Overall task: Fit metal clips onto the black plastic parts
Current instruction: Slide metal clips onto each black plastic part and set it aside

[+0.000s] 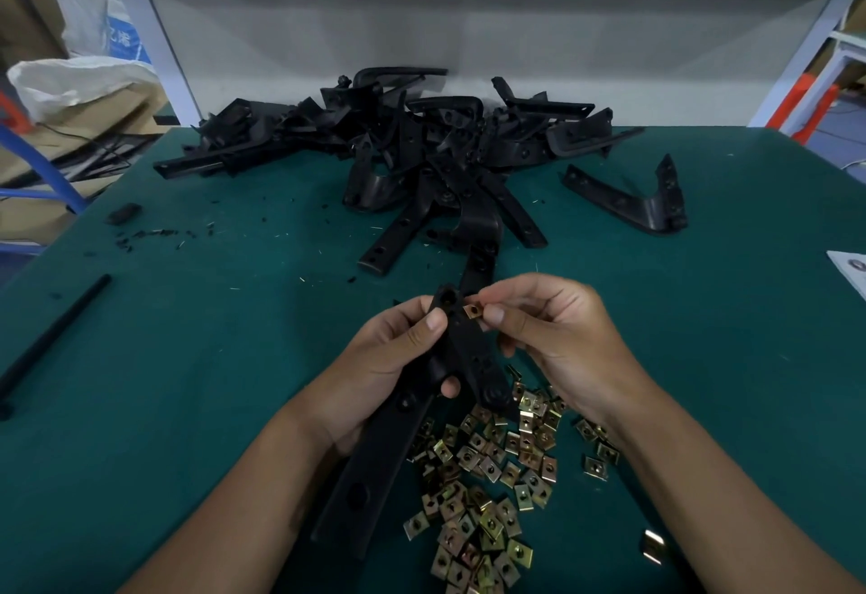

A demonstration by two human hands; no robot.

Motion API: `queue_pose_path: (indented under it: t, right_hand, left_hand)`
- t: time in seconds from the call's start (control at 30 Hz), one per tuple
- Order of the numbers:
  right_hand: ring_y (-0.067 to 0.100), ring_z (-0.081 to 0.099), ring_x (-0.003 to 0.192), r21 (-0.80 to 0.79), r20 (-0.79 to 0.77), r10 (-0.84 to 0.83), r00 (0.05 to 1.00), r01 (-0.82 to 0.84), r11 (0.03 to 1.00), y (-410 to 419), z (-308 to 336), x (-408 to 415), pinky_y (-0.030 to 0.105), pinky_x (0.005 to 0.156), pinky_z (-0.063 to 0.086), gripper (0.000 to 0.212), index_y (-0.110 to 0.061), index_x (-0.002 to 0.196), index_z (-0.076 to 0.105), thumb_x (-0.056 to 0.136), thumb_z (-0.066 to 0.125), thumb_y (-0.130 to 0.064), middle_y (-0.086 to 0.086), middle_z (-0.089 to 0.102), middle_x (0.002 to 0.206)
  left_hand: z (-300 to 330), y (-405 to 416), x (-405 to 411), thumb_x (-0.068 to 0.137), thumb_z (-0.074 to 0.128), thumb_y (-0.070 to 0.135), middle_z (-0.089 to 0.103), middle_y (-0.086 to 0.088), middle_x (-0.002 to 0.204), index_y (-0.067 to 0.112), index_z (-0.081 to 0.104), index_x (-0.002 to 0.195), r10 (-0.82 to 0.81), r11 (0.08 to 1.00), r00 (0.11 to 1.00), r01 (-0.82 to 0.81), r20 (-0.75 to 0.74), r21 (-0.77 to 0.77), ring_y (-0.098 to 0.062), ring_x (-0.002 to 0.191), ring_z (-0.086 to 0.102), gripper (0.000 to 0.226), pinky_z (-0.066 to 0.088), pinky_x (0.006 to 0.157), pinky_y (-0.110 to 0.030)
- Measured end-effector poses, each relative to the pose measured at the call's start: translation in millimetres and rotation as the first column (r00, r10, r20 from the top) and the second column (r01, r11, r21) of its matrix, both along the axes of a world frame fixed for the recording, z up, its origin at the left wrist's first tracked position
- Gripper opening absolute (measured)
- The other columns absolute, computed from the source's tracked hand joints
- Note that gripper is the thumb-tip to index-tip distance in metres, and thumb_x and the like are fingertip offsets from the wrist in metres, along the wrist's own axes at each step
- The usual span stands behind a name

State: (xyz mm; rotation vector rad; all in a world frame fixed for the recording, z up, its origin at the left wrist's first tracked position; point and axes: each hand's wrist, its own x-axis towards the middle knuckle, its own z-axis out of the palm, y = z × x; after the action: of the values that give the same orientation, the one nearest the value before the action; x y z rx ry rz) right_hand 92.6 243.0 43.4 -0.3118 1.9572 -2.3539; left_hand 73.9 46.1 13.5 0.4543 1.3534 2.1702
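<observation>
Parts pile [421, 143]: heaped at the table's [187, 359] far edge.
Loose clips [487, 490]: scattered on the near side, under the hands.
Single part [632, 200]: laid right of the pile.
Rod [51, 335]: laid far left.

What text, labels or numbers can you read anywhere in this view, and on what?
Blue print with white characters on the white sack, top left: too blurred to read.
White card at the right table edge: a round mark, not readable.
Nothing legible on the black plastic parts or metal clips.
</observation>
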Motion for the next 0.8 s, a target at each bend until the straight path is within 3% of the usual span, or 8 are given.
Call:
queue_pose_path:
  t: [0.2,0.3,0.4,0.63,0.8]
  right_hand:
    - [0.012,0.072,0.08,0.104,-0.047,0.004,0.999,0.001,0.995,4.4,4.2,1.3,0.019,0.06,0.051,0.011,-0.02,0.09,0.08,0.081,0.074,-0.017,0.007,0.078,0.088]
    - [0.011,0.072,0.078,0.168,-0.08,0.015,0.997,-0.001,0.986,6.3,7.2,2.2,0.018,0.059,0.051,0.01,-0.019,0.089,0.08,0.081,0.073,-0.016,0.008,0.079,0.088]
    - [0.011,0.072,0.077,0.202,-0.093,0.019,0.995,0.0,0.979,7.8,9.4,3.3,0.018,0.059,0.051,0.01,-0.02,0.087,0.08,0.08,0.074,-0.017,0.01,0.078,0.087]
    - [0.008,0.071,0.073,0.27,-0.08,0.029,0.996,-0.006,0.963,10.7,11.7,5.6,0.017,0.057,0.051,0.011,-0.014,0.089,0.079,0.079,0.075,-0.017,0.007,0.078,0.083]
    - [0.01,0.073,0.076,0.238,0.034,-0.002,0.999,-0.006,0.971,11.2,9.6,4.3,0.018,0.057,0.051,0.013,-0.015,0.088,0.081,0.075,0.078,-0.017,0.008,0.079,0.087]
  left_hand:
    - [-1.7,-1.9,0.8,0.095,0.065,0.037,0.072,-0.006,0.096,-0.013,0.049,0.125,-0.022,1.0,1.0,0.022,0.012,-0.014,-0.014,0.061,0.059,0.061,0.051,0.062,-0.02]
    - [-1.0,-2.5,0.7,0.098,0.059,0.032,0.072,-0.005,0.092,-0.004,0.055,0.119,-0.037,0.998,0.999,0.037,-0.001,-0.044,-0.014,0.059,0.059,0.042,0.05,0.06,-0.02]
    - [0.6,-1.7,1.0,0.095,0.06,0.032,0.068,-0.009,0.086,0.0,0.057,0.116,-0.021,0.998,1.0,0.021,0.007,-0.058,-0.016,0.056,0.058,0.038,0.05,0.058,-0.021]
    - [0.2,-4.0,2.8,0.097,0.058,0.024,0.067,-0.013,0.085,-0.015,0.05,0.118,-0.029,0.996,1.0,0.03,0.01,-0.086,-0.019,0.056,0.059,0.045,0.05,0.057,-0.023]
    - [-0.3,0.1,5.1,0.094,0.064,0.027,0.068,-0.012,0.083,0.011,0.065,0.1,0.022,0.995,0.999,-0.025,-0.036,-0.096,-0.019,0.057,0.06,0.017,0.052,0.058,-0.025]
